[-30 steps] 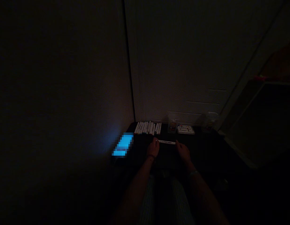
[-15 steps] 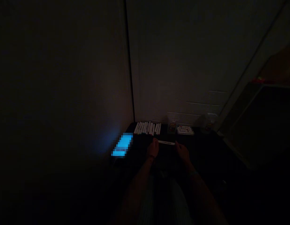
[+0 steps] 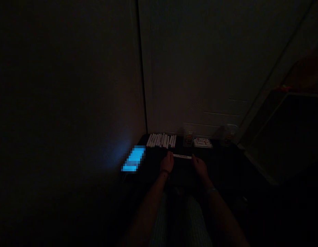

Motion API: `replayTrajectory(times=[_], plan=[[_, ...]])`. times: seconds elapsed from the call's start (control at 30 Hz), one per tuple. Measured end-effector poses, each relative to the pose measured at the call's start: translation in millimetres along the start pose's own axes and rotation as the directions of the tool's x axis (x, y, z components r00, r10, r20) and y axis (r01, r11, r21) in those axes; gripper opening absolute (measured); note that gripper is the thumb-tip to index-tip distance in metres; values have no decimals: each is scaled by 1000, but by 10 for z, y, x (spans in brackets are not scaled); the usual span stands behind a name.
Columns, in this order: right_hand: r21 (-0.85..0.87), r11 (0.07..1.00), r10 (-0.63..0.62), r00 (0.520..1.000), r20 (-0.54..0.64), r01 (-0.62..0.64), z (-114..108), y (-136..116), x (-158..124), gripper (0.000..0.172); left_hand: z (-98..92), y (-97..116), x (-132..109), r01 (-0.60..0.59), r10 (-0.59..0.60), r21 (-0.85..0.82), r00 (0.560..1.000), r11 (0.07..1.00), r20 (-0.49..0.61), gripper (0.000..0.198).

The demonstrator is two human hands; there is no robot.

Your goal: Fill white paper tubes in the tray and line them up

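A white marker (image 3: 182, 156) is stretched level between my two hands, above the dark table. My left hand (image 3: 167, 163) is closed on its left end, and my right hand (image 3: 199, 166) pinches its right end. The fingers cover both ends of the marker. Just beyond my left hand lies a row of several white markers (image 3: 161, 140) side by side, some with coloured tips. A flat pack of white markers (image 3: 202, 142) lies past my right hand.
A bright blue pixelated screen (image 3: 133, 159) lies at the table's left, by the wall. Two clear plastic containers, one left of the pack (image 3: 188, 137) and another container at right (image 3: 228, 135), stand against the back wall. The dark table (image 3: 225, 164) ends at a right-hand panel. The room is very dim.
Both hands and the marker stay in nearly the same place. The picture shifts only very slightly.
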State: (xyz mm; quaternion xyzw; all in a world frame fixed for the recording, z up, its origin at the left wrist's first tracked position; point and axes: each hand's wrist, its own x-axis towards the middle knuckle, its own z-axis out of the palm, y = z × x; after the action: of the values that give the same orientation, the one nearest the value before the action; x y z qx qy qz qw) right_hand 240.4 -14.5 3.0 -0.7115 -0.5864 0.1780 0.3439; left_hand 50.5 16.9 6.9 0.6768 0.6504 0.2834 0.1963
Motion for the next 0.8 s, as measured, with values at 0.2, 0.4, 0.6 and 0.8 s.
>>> replayTrajectory(times=[0.2, 0.4, 0.6, 0.8], plan=[[6, 1000, -13, 1000, 6, 13, 4, -12, -7, 64, 3, -23, 12, -30, 30, 2, 1000, 1000, 0, 38], [23, 1000, 5, 1000, -12, -5, 10, -30, -2, 63, 38, -43, 21, -36, 36, 35, 999, 999, -10, 39], [15, 1000, 9, 1000, -2, -9, 2, -37, -7, 63, 23, -29, 22, -7, 6, 47, 1000, 999, 18, 40], [15, 1000, 2, 1000, -10, -1, 16, -20, 9, 63, 52, -57, 47, -17, 16, 73, 1000, 997, 7, 40]])
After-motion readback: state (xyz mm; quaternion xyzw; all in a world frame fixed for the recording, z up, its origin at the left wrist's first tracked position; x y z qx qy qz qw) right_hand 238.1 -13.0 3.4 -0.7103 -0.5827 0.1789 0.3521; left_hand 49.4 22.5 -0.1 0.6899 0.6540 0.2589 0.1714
